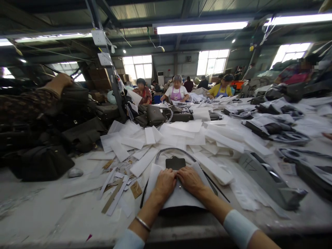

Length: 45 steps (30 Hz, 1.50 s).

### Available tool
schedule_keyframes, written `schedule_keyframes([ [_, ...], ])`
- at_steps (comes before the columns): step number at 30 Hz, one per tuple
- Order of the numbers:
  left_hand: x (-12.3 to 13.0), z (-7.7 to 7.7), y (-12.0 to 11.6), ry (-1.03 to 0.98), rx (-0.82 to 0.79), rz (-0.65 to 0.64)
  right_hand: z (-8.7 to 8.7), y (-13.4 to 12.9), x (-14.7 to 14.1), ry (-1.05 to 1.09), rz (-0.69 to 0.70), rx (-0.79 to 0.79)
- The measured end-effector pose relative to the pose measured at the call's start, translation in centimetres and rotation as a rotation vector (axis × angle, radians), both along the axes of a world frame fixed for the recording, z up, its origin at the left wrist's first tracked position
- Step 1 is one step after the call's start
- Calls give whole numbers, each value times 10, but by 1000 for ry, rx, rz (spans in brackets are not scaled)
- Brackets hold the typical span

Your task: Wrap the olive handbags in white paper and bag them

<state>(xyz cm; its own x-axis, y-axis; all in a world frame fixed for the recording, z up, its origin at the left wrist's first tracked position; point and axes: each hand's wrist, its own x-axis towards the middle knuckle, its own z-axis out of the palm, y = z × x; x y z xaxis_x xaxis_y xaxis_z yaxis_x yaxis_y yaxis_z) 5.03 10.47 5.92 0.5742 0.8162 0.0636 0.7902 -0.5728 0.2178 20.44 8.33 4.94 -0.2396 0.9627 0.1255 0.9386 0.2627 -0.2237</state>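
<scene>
1. The bag (213, 188) sits at the near edge of the counter (77, 214), between the forearms; a white sheet (178, 200) covers much of it.
2. Left hand (163, 183) and right hand (192, 180) meet at the dark flap (175, 163); each grip is bunched, fingers together; whether either pinches the flap, I cannot tell.
3. Uneven pressure could crease the sheet; the strap (219, 191), splayed right, could snag the dispenser (264, 180); the near edge leaves little margin if the bag slides.
</scene>
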Motion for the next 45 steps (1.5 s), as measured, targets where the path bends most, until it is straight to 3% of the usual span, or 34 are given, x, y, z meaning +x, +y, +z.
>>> schedule_keyframes([
  [9,-4,-23,-1,-36,106,110,-7,2,0,20,-26,37],
  [23,2,-33,18,-33,182,235,-11,17,-1,-88,-90,-28],
  [30,6,-41,24,-14,154,278,-26,22,-3,-75,-264,84],
  [35,5,-38,23,-55,130,276,-48,28,2,140,-372,213],
  [38,4,-35,23,-111,120,287,-53,33,9,392,-340,223],
  [42,3,-38,24,-238,118,311,-36,31,23,822,-301,178],
  [45,-1,-44,27,-380,130,339,-21,24,30,979,-207,114],
])
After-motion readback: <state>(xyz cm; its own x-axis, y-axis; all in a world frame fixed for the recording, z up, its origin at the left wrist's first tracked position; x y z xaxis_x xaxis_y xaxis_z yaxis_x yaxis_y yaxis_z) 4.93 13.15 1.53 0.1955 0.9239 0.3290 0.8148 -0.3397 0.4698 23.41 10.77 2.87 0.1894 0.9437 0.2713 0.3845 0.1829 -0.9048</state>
